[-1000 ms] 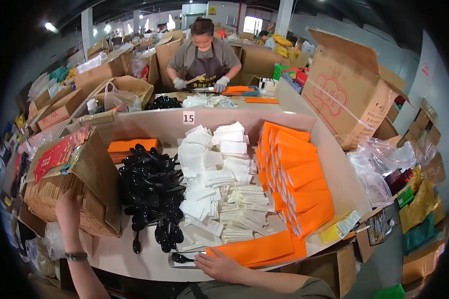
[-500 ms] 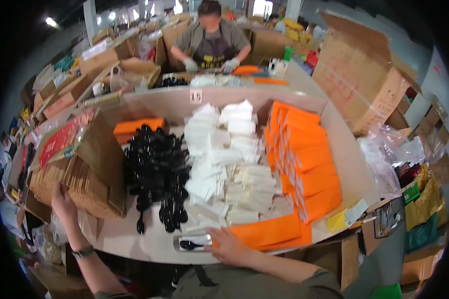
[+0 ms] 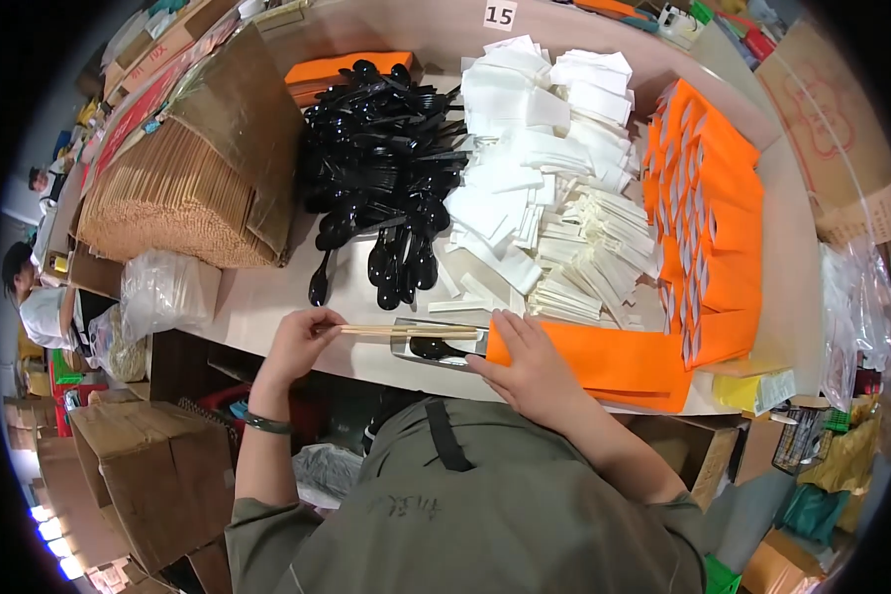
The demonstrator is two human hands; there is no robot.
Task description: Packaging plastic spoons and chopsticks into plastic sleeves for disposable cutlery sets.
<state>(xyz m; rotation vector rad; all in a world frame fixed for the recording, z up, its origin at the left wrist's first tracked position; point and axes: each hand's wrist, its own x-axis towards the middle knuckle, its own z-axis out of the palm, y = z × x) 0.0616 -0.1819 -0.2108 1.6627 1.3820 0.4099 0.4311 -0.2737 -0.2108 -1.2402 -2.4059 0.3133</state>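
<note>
- Right now our left hand (image 3: 302, 342) pinches a pair of wooden chopsticks (image 3: 406, 330) at their near end, the grip narrow around them, and they lie level across the front edge of the worktop (image 3: 267, 297), pointing toward our right.
- Our right hand (image 3: 530, 366) lies flat, fingers spread, on the open end of an orange paper sleeve (image 3: 614, 361) that lies on the worktop just in front of us; it presses the sleeve down and closes on nothing.
- Just under the chopsticks, a black plastic spoon (image 3: 436, 347) lies in a shallow metal tray (image 3: 406, 346) at the mouth of the sleeve; the chopstick tips reach almost to the sleeve.
- We judge this set to be partway: the spoon lies ready, the chopsticks are at the sleeve's mouth but not yet in it, and we cannot tell whether a napkin is already inside.
- Much remains, judging by the stock: a heap of black spoons and forks (image 3: 386, 168), a spread of white napkins (image 3: 535, 148), and small white packets (image 3: 584, 257) beside them.
- A long row of orange sleeves (image 3: 708, 198) stands overlapping along the right side; whether these are filled we cannot tell.
- An open cardboard box (image 3: 238, 129) on the left holds a dense stack of chopsticks (image 3: 163, 203), its flap folded up.
- A clear plastic bag (image 3: 163, 292) sits below the box at the worktop's left edge.
</note>
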